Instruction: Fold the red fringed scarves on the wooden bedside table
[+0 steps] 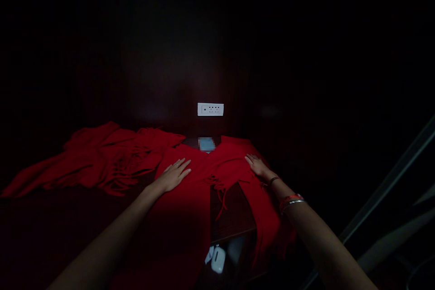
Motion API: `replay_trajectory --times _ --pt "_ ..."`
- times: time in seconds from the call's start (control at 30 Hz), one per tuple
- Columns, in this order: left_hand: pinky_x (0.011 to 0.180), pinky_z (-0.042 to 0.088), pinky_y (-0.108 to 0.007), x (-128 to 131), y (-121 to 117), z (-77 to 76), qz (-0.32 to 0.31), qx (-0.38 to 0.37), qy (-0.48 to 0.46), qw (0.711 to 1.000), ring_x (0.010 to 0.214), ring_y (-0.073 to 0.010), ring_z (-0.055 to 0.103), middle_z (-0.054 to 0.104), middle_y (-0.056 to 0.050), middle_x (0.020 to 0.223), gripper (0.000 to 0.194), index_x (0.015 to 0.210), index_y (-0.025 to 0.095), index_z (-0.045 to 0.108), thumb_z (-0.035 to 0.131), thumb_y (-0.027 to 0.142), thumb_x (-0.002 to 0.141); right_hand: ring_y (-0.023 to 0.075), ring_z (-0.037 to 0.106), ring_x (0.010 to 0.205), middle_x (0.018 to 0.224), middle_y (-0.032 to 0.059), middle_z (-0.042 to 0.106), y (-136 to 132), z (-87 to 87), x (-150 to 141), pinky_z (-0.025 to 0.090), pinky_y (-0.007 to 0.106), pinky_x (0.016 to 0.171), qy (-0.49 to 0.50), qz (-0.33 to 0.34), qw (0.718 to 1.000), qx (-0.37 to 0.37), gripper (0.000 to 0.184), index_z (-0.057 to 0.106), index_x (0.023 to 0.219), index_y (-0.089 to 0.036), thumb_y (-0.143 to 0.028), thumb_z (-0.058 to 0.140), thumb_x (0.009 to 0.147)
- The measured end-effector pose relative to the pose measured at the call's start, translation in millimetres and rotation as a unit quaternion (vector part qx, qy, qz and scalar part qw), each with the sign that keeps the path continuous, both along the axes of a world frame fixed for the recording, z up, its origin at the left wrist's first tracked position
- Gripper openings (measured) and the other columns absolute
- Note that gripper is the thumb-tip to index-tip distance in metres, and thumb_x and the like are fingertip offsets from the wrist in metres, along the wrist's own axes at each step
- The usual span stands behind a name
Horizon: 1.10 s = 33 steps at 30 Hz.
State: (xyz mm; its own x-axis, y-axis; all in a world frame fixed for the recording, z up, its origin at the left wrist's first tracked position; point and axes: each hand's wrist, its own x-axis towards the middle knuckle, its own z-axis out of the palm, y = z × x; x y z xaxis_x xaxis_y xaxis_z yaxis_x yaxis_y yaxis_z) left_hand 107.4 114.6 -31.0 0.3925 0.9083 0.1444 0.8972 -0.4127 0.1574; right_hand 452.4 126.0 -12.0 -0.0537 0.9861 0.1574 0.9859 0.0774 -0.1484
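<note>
A red fringed scarf [193, 167] lies spread over a dark wooden surface, one length running down toward me and another hanging over the right side. My left hand [174, 176] rests flat on its left part, fingers stretched out and slightly apart. On the right, my right hand [258, 166] lies palm down on the cloth, also with extended fingers. Neither hand grips anything. Fringe strands [220, 190] trail between the two hands onto bare wood. Just beyond the cloth is a small blurred light-blue item [206, 144], whose kind I cannot make out.
More red fringed cloth [98, 158] lies crumpled at the left. A white wall socket panel [210, 109] is on the dark wall behind. Below the wooden edge [234, 237], a white earbud case [218, 260] sits in an opening. A pale diagonal bar [384, 186] stands at right.
</note>
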Motion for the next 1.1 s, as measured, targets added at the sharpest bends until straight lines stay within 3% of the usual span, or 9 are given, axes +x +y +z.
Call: replay_trajectory --times 0.1,0.2,0.3,0.4,0.47,0.57,0.67,0.83,1.1 --pt "0.095 0.015 -0.039 -9.2 1.5 1.0 0.048 0.001 0.018 0.999 0.121 -0.0218 0.012 0.016 -0.006 0.134 0.054 0.128 0.023 0.019 0.014 0.049 0.081 0.0134 0.036 0.11 0.121 0.0104 0.041 -4.9 21.7 -12.3 0.025 0.022 0.091 0.034 0.026 0.996 0.075 0.044 0.037 0.119 -0.009 -0.032 0.022 0.084" --pt "0.094 0.015 -0.04 -11.4 1.1 2.9 0.059 -0.036 0.05 0.996 0.121 -0.0238 0.011 0.015 -0.007 0.134 0.055 0.128 0.022 0.02 0.015 0.05 0.08 0.0142 0.04 0.106 0.117 0.0103 0.044 -11.0 45.5 -52.1 0.027 0.023 0.09 0.069 0.106 0.982 0.142 0.044 0.039 0.116 -0.01 -0.035 0.029 0.082" --pt "0.095 0.014 -0.038 -10.1 -0.9 4.4 0.058 -0.045 0.061 0.995 0.121 -0.0231 0.01 0.014 -0.008 0.134 0.055 0.128 0.021 0.02 0.015 0.049 0.081 0.019 0.035 0.11 0.121 0.0102 0.04 -11.2 56.3 -108.1 0.025 0.031 0.091 0.01 0.243 0.968 0.069 0.052 0.035 0.12 -0.015 -0.044 0.038 0.076" --pt "0.095 0.014 -0.038 -10.0 -4.5 5.5 0.054 -0.04 0.054 0.996 0.121 -0.0229 0.011 0.015 -0.009 0.134 0.055 0.128 0.02 0.02 0.014 0.049 0.081 0.0295 0.021 0.117 0.127 0.0124 0.031 -0.8 55.7 -150.5 0.019 0.047 0.091 -0.098 0.237 0.966 -0.031 0.072 0.029 0.124 -0.018 -0.047 0.054 0.063" --pt "0.095 0.014 -0.038 -10.7 -7.1 6.2 0.049 -0.028 0.047 0.997 0.121 -0.0226 0.012 0.016 -0.008 0.134 0.056 0.127 0.021 0.021 0.013 0.051 0.081 0.0302 0.027 0.114 0.123 0.0123 0.037 8.3 56.2 -162.2 0.021 0.048 0.088 -0.149 0.215 0.961 -0.089 0.071 0.032 0.122 -0.02 -0.043 0.059 0.061" --pt "0.095 0.013 -0.039 -11.5 -9.1 7.3 0.042 0.008 0.038 0.998 0.121 -0.022 0.012 0.019 -0.007 0.133 0.057 0.127 0.024 0.023 0.012 0.055 0.079 0.0234 0.048 0.097 0.105 0.012 0.053 15.6 66.6 -158.6 0.034 0.035 0.079 -0.206 0.233 0.944 -0.106 0.042 0.047 0.109 -0.018 -0.032 0.053 0.069" --pt "0.095 0.013 -0.041 -10.7 -7.5 8.1 0.044 0.03 0.023 0.998 0.121 -0.0224 0.012 0.02 -0.006 0.133 0.059 0.126 0.025 0.023 0.012 0.058 0.078 0.0182 0.054 0.081 0.09 0.0114 0.058 9.6 87.7 -143.0 0.038 0.025 0.067 -0.236 0.299 0.924 -0.031 0.026 0.055 0.095 -0.014 -0.027 0.043 0.076" --pt "0.093 0.018 -0.042 -9.8 -3.1 8.4 0.041 0.01 -0.019 0.999 0.12 -0.022 0.016 0.021 -0.006 0.132 0.061 0.127 0.026 0.02 0.009 0.059 0.077 0.0152 0.054 0.076 0.087 0.0086 0.058 -10.7 116.0 -118.7 0.036 0.023 0.062 -0.225 0.356 0.905 0.057 0.03 0.056 0.091 -0.016 -0.034 0.034 0.081" --pt "0.096 0.011 -0.039 -11.1 -3.0 12.1 -0.016 -0.008 -0.022 1.0 0.122 -0.0173 0.006 0.013 -0.001 0.135 0.053 0.127 0.027 0.016 0.006 0.051 0.081 0.0175 0.056 0.074 0.084 0.0089 0.061 -10.0 105.9 -118.2 0.037 0.024 0.06 -0.249 0.306 0.917 -0.068 0.04 0.059 0.092 -0.018 -0.045 0.033 0.079"
